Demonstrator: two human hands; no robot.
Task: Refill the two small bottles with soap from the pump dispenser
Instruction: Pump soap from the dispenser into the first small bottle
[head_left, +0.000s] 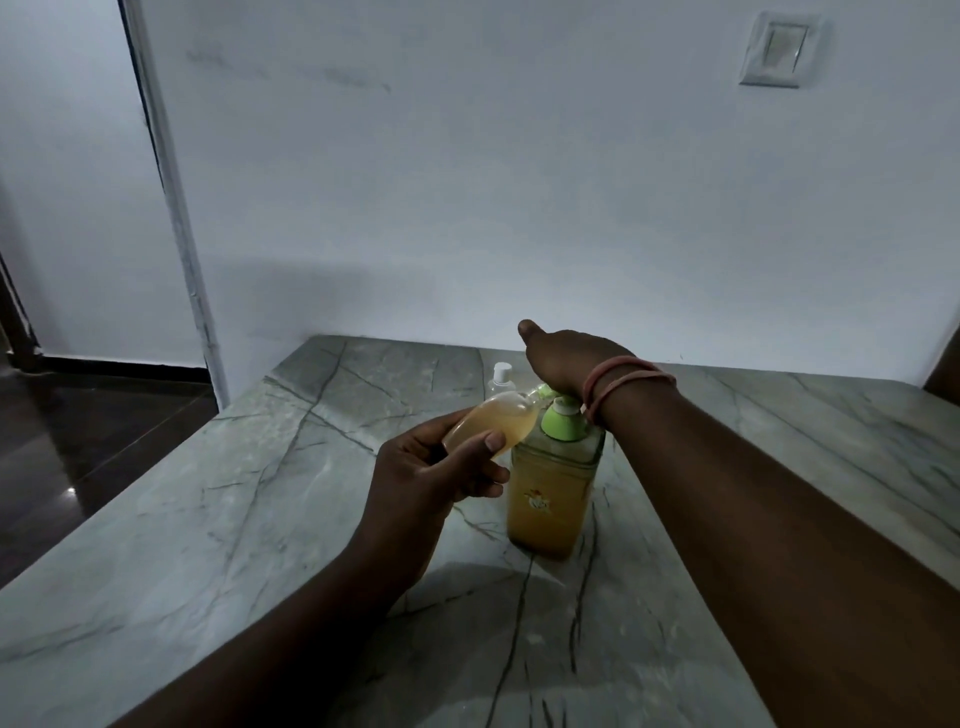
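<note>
Head view: grey veined marble counter (208, 519) against a white wall (467, 182) with one switch plate (782, 49). One pump dispenser (553, 483) at centre. Two small bottles: tilted bottle (491, 423) grasped by left hand (436, 478) at the nozzle; capped bottle (502, 376) farther. Right hand (566, 358) presses the pump; finger state cannot be determined.

Left hand (436, 467) raised at centre, palm turned inward, fingers curled, thumb across the front of a bottle (491, 426), gripping it tilted. Left forearm running in from the lower left. Right hand (563, 358) reaching further forward, palm down, heel pressing on a pump (563, 408), thumb stretched out to the left, fingers hidden behind the hand. Right forearm slanting in from the lower right, bands (621, 384) round the wrist.
</note>
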